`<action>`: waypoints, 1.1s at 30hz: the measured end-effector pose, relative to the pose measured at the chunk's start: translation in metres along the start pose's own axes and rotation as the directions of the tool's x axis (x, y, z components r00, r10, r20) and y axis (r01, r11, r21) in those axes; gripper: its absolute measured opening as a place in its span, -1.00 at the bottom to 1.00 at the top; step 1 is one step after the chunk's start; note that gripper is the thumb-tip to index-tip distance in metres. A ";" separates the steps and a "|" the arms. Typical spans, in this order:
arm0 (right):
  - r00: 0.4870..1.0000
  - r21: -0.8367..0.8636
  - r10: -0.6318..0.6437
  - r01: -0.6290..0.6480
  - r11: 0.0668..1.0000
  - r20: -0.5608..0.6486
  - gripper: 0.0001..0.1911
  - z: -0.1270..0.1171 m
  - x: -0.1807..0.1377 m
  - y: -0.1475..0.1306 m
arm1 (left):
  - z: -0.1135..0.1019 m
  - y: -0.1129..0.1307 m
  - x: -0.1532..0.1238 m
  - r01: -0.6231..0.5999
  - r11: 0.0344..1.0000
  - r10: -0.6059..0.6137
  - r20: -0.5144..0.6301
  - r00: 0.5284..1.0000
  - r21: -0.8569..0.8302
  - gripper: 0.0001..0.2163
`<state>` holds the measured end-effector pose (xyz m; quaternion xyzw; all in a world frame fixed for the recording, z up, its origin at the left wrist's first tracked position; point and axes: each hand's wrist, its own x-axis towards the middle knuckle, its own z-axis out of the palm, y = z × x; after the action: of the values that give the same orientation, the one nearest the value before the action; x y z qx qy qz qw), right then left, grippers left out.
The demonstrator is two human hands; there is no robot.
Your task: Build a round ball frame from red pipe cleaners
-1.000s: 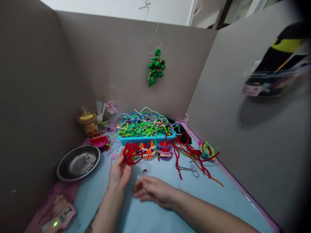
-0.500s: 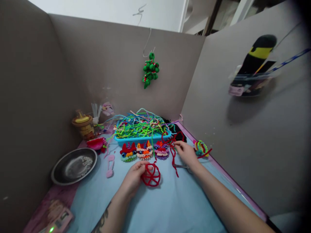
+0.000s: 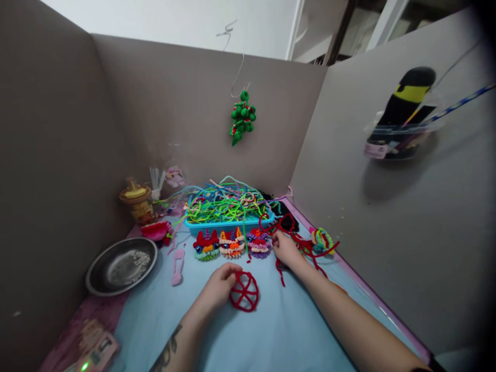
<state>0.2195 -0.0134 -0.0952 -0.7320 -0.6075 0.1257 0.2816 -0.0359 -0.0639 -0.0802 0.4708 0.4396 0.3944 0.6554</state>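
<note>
My left hand (image 3: 219, 284) pinches the edge of a round red pipe-cleaner frame (image 3: 244, 291) with crossed spokes, which lies on the blue table mat (image 3: 279, 330). My right hand (image 3: 285, 249) reaches into a tangle of loose red pipe cleaners (image 3: 300, 238) further right, fingers curled on a strand. Three finished colourful pipe-cleaner figures (image 3: 231, 243) stand in a row just behind both hands. A blue tray (image 3: 227, 223) heaped with green and mixed pipe cleaners sits behind them.
A metal bowl (image 3: 121, 265) with small white beads is at the left, a pink clip (image 3: 177, 266) beside it. A small coil of coloured wire (image 3: 321, 238) lies by the right wall. Grey partitions enclose three sides; a green ornament (image 3: 242, 117) hangs on the back one.
My left hand brought the red frame down from the figures to the mat in front. My right hand went from the mat to the red pipe-cleaner tangle.
</note>
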 end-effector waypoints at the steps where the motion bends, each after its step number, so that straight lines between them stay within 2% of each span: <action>1: 1.000 0.008 0.009 -0.009 1.000 -0.002 -0.76 0.000 0.002 0.003 | 0.000 0.000 0.001 -0.020 1.000 0.020 -0.023 1.000 0.020 -0.88; 5: 0.999 0.059 0.049 -0.047 0.997 -0.023 -0.79 -0.005 0.006 0.016 | -0.005 0.004 0.005 -0.088 0.994 0.094 -0.112 0.989 0.062 -0.85; 8: 0.999 0.106 0.048 -0.049 0.993 0.010 -0.79 -0.006 0.005 0.020 | -0.009 0.005 0.007 -0.129 0.988 0.141 -0.159 0.977 0.081 -0.85; 11: 0.999 0.145 0.042 -0.045 0.988 0.027 -0.75 -0.001 0.000 0.016 | -0.008 0.004 0.008 -0.148 0.984 0.162 -0.161 0.974 0.094 -0.84; 15: 0.997 0.245 0.072 -0.065 0.967 -0.020 -0.77 0.004 -0.001 0.006 | -0.008 0.000 0.009 -0.157 0.980 0.175 -0.159 0.972 0.120 -0.82; 18: 0.989 0.378 0.081 -0.028 0.925 -0.125 -0.85 -0.005 0.005 0.003 | -0.009 -0.002 0.011 -0.168 0.977 0.189 -0.164 0.968 0.135 -0.83; 20: 0.965 0.466 0.098 0.028 0.885 -0.244 -0.78 -0.019 0.009 0.003 | -0.010 -0.002 0.012 -0.176 0.975 0.197 -0.156 0.968 0.138 -0.83; 23: 0.886 0.530 0.140 0.132 0.838 -0.443 -0.68 -0.044 0.006 -0.003 | -0.010 -0.001 0.012 -0.187 0.972 0.207 -0.142 0.968 0.139 -0.81; 25: 0.827 0.523 0.145 0.197 0.829 -0.543 -0.70 -0.057 -0.005 -0.015 | -0.009 0.000 0.010 -0.189 0.972 0.209 -0.145 0.967 0.137 -0.80; 26: 0.804 0.496 0.114 0.243 0.834 -0.584 -0.76 -0.060 -0.013 -0.024 | -0.008 0.002 0.009 -0.189 0.973 0.208 -0.147 0.967 0.132 -0.78; 27: 0.779 0.405 -0.003 0.329 0.853 -0.627 -0.82 -0.060 -0.022 -0.033 | -0.007 0.003 0.008 -0.189 0.974 0.207 -0.146 0.967 0.125 -0.76; 28: 0.773 0.309 -0.162 0.424 0.851 -0.614 -0.86 -0.057 -0.032 -0.043 | -0.006 0.005 0.006 -0.191 0.974 0.207 -0.140 0.968 0.119 -0.74; 30: 0.748 0.173 -0.470 0.599 0.782 -0.468 -0.77 -0.042 -0.053 -0.060 | -0.003 0.007 0.002 -0.204 0.971 0.217 -0.103 0.971 0.125 -0.71; 31: 0.709 0.128 -0.587 0.673 0.728 -0.390 -0.70 -0.032 -0.062 -0.067 | -0.001 0.008 0.000 -0.213 0.967 0.225 -0.076 0.971 0.136 -0.70; 33: 0.636 0.057 -0.714 0.757 0.651 -0.292 -0.63 -0.012 -0.078 -0.074 | 0.004 0.010 -0.004 -0.218 0.965 0.221 -0.008 0.975 0.143 -0.71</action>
<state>0.1474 -0.0836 -0.0560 -0.4018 -0.8003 -0.0389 0.4433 -0.0344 -0.0659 -0.0693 0.5570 0.4196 0.4380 0.5673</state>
